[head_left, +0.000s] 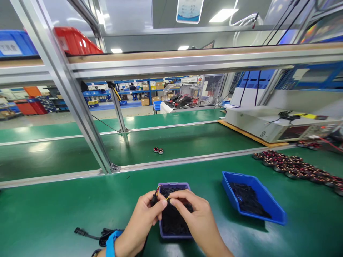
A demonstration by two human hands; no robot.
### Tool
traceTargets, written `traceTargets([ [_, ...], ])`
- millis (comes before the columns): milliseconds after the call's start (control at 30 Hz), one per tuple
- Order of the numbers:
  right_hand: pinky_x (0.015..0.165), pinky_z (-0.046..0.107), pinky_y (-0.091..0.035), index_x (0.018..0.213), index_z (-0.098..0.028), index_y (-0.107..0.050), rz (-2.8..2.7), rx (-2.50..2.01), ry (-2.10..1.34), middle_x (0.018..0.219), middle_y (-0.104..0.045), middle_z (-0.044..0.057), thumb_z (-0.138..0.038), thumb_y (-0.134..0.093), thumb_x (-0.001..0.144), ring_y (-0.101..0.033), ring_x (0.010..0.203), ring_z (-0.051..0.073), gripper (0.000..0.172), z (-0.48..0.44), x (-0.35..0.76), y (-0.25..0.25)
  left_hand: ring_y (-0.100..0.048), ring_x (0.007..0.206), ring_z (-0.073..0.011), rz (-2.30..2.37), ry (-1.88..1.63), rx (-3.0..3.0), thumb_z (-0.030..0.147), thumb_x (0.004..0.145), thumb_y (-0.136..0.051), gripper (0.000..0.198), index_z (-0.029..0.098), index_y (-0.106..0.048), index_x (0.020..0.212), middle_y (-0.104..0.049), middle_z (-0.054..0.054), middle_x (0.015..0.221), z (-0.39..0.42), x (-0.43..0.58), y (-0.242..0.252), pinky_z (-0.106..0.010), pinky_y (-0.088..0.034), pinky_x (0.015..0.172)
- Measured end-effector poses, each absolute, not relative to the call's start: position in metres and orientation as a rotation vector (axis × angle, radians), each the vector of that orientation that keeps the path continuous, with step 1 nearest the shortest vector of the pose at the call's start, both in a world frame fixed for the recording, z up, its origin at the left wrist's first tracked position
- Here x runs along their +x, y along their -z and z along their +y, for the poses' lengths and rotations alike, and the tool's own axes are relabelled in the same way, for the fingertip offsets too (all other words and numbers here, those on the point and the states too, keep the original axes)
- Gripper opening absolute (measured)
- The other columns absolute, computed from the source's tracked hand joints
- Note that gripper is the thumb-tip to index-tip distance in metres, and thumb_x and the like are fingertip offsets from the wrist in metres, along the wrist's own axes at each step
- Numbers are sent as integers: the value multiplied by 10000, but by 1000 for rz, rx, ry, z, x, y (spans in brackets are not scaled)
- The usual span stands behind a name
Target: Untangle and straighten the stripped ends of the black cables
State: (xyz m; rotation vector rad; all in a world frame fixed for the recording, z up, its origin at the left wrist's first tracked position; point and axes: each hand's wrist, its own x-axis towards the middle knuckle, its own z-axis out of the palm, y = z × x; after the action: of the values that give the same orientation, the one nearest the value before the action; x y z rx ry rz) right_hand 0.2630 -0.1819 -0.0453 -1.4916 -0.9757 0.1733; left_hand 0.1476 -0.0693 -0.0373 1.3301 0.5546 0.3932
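Note:
My left hand [147,211] is closed around the end of a black cable [154,200], from which thin red and yellow wires [158,188] stick out. A yellow wire [168,198] runs across to my right hand [191,207], where thumb and forefinger pinch it; its tip is hidden. Both hands are over a purple bin [175,236] holding many small black pieces, too blurred to name. More of the black cable [107,233], with a round black connector [80,232], lies on the table by my left wrist, which wears a blue band [112,242].
At right, a blue bin [276,217] holds black pieces. Rows of copper-wound motor parts [294,167] lie beyond it, near a grey bench instrument [278,121]. Two similar parts [158,150] sit past the metal rail. An aluminium post [77,96] rises at left, below a shelf [174,64].

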Motion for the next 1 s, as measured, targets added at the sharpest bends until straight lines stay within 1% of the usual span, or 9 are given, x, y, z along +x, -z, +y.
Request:
traceTargets([
  [133,697,229,-555,836,-247,-771,-894,-1442,-206,805,-766,4,-298,-691,863,-715,730,183,99,-182,266,44,-303,510,-73,554,-401,1314,475,715,-731,357,180,-531,693,-388,89,547,-70,147,33,-205,-200,482],
  [433,688,214,-543,806,-252,-767,-922,-1437,-147,787,-760,-7,-270,-688,865,-706,707,166,100,-185,262,40,-309,526,-75,547,-398,1336,379,721,-704,262,172,-549,683,-404,82,575,-69,146,32,-209,-209,490],
  [700,675,199,-528,797,-259,-763,-940,-1464,-152,776,-762,-24,-271,-686,861,-700,692,154,101,-183,261,38,-310,529,-78,543,-394,1325,420,703,-740,315,177,-545,660,-399,79,573,-72,148,28,-204,-217,487],
  [833,670,207,-531,795,-254,-770,-942,-1488,-187,783,-768,-16,-284,-681,855,-703,684,160,111,-183,262,39,-323,525,-82,540,-390,1329,466,700,-754,356,176,-551,657,-399,77,561,-71,147,28,-202,-228,488],
  [1000,673,209,-544,789,-249,-768,-905,-1486,-194,769,-767,-10,-301,-684,847,-708,684,166,114,-183,264,38,-349,533,-79,538,-398,1306,502,675,-791,399,166,-576,680,-432,68,587,-71,147,30,-197,-247,496],
])
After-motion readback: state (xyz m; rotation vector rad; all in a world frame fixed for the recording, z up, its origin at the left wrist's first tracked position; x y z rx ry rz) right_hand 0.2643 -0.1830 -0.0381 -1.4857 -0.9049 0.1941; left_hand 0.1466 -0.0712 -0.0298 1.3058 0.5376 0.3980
